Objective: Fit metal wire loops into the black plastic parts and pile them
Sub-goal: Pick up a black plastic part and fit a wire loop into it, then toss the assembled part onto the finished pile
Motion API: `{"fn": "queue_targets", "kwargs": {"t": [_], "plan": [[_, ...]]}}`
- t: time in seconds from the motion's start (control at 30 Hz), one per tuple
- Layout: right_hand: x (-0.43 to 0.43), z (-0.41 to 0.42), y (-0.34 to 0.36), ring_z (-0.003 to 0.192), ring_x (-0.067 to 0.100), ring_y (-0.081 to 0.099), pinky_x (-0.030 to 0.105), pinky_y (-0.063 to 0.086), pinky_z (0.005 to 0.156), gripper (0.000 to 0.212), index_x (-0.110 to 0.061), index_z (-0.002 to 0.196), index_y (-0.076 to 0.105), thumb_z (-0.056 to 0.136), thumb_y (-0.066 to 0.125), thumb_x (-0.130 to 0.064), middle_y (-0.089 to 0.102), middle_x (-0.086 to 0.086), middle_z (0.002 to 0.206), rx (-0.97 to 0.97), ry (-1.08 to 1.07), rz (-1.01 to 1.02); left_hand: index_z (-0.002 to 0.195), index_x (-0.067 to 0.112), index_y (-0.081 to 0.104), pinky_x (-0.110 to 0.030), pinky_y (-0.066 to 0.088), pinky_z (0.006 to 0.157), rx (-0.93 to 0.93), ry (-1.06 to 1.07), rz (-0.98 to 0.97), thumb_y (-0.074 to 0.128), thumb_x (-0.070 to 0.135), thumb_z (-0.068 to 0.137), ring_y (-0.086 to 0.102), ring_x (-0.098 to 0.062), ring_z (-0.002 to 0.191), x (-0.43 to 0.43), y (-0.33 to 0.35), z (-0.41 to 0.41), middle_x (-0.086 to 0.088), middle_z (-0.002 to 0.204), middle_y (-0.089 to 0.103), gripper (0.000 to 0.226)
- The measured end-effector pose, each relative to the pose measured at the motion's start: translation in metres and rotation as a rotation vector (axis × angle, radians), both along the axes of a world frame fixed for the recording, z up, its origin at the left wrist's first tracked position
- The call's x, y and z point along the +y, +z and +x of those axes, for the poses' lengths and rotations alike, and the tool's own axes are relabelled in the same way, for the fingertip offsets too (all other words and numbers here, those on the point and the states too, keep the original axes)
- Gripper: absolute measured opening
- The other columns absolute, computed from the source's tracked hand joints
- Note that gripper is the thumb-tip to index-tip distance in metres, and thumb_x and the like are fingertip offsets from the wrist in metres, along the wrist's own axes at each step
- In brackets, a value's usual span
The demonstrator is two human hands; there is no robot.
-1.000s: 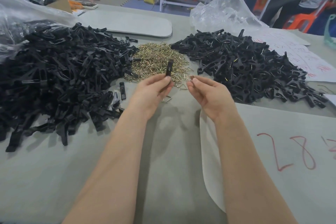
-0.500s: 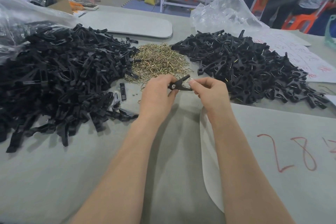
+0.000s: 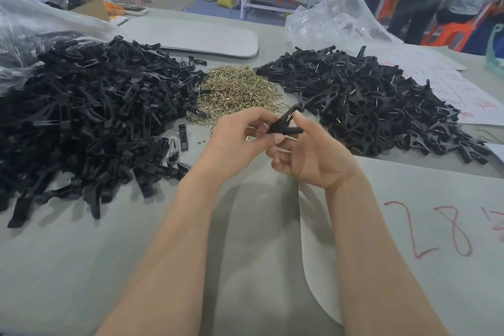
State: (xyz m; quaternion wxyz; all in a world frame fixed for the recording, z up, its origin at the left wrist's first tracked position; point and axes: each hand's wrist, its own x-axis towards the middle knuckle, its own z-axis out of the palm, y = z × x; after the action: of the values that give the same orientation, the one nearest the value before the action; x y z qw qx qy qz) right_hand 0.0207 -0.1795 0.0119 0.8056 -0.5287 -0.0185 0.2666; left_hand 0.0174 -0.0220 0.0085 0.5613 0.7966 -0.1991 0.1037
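Over the middle of the desk [image 3: 81,267], just short of the heaps, both hands meet on one black plastic part [image 3: 283,124]. The left hand [image 3: 240,142] pinches its lower end, fingers curled in toward the palm. The right hand [image 3: 308,155] grasps it from the other side, thumb laid along the upper arm of the part and the other fingers curled beneath. The part is held clear of the desk and tilts up toward the far right. Whether a wire loop sits in it I cannot tell; the fingers cover that spot.

Beyond the hands lies a small heap of brassy wire loops [image 3: 237,90]. To its left spreads a big pile of black parts [image 3: 90,117], and to its right a second pile [image 3: 368,101] in which glints of wire show. A single loose part [image 3: 183,137] lies near the left pile's edge. Under the right forearm is a pale sheet [image 3: 409,226] with red figures written on it. A crumpled clear plastic bag [image 3: 332,22] sits behind the right pile.
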Motion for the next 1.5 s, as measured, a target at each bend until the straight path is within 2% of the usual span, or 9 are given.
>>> {"fn": "queue_targets", "kwargs": {"t": [0.43,0.7,0.8,0.97,1.03,1.13,1.23,1.37,1.5], "plan": [[0.01,0.003,-0.008,0.068,0.016,0.072,0.022,0.056,0.057,0.041,-0.015,0.076,0.076,0.079,0.049,-0.046,0.073,0.007,0.072,-0.091,0.028,-0.034,0.099,0.035,0.063,-0.022,0.046,0.093,-0.002,-0.081,0.015,0.072,0.015,0.082,0.06,-0.006,0.096,0.001,0.002,-0.002,0.011,0.1,0.066,0.028],[0.011,0.004,-0.008,0.07,0.013,0.072,0.021,0.055,0.056,0.062,-0.015,0.099,0.065,0.071,0.047,-0.067,0.074,0.006,0.077,-0.053,0.02,-0.103,0.091,0.033,0.065,-0.011,0.046,0.081,0.068,-0.091,-0.121,0.071,0.009,0.082,0.062,0.005,0.085,0.0,0.001,0.0,0.023,0.082,0.069,0.026],[0.007,0.004,-0.003,0.059,0.012,0.067,0.021,0.053,0.053,0.068,-0.017,0.098,0.067,0.065,0.051,-0.074,0.074,0.005,0.081,-0.088,-0.161,-0.311,0.097,0.03,0.066,-0.018,0.044,0.082,0.065,0.066,0.072,0.069,0.019,0.085,0.059,0.001,0.086,0.002,-0.005,0.006,0.019,0.086,0.067,0.016],[0.006,0.02,0.008,0.038,0.003,0.051,0.018,0.047,0.046,0.02,-0.014,0.103,0.068,0.087,0.062,-0.005,0.061,0.006,0.069,-0.321,-0.256,-0.825,0.124,0.02,0.06,-0.021,0.04,0.088,0.093,0.125,0.376,0.068,0.02,0.086,0.056,-0.013,0.1,0.001,-0.016,0.012,0.002,0.113,0.06,0.038],[0.007,0.038,0.024,0.044,0.004,0.057,0.022,0.053,0.055,0.028,-0.005,0.111,0.064,0.085,0.058,0.003,0.06,0.004,0.066,-0.36,-0.559,-0.733,0.137,0.021,0.047,-0.028,0.041,0.097,0.113,0.243,0.281,0.066,0.026,0.088,0.052,-0.012,0.108,0.003,-0.014,0.012,0.002,0.124,0.053,0.053],[0.002,0.056,0.045,0.092,0.025,0.068,0.026,0.058,0.074,0.072,-0.012,0.149,0.018,0.09,0.057,0.001,0.06,0.019,0.098,-0.306,-0.849,-0.078,0.137,0.021,0.043,-0.023,0.042,0.095,0.105,0.52,-0.035,0.06,0.03,0.091,0.05,0.0,0.104,0.009,-0.009,0.012,0.007,0.131,0.048,0.05],[0.019,0.055,0.035,0.108,0.037,0.061,0.032,0.057,0.079,0.094,-0.034,0.149,-0.01,0.091,0.06,-0.011,0.05,0.028,0.123,-0.378,-0.65,-0.425,0.123,0.016,0.053,-0.005,0.041,0.083,0.069,0.712,-0.372,0.052,0.022,0.095,0.051,0.006,0.094,0.013,-0.002,0.013,0.002,0.122,0.054,0.029],[0.085,0.035,-0.004,0.109,0.022,0.06,0.034,0.046,0.091,0.044,-0.019,0.133,0.052,0.09,0.059,-0.018,0.063,0.005,0.12,-0.78,-0.265,-0.958,0.116,0.004,0.055,-0.005,0.04,0.078,-0.076,0.825,-0.599,0.045,0.011,0.097,0.053,0.002,0.092,0.017,0.007,0.01,-0.009,0.118,0.057,0.023],[0.14,0.032,-0.029,0.136,0.027,0.032,0.047,0.024,0.111,0.052,-0.02,0.139,0.044,0.089,0.057,-0.026,0.046,0.004,0.142,-0.915,0.209,-1.318,0.112,0.005,0.056,-0.011,0.042,0.082,-0.178,0.882,-0.613,0.044,0.009,0.095,0.054,-0.001,0.094,0.024,0.012,0.006,-0.008,0.113,0.057,0.021]]}}
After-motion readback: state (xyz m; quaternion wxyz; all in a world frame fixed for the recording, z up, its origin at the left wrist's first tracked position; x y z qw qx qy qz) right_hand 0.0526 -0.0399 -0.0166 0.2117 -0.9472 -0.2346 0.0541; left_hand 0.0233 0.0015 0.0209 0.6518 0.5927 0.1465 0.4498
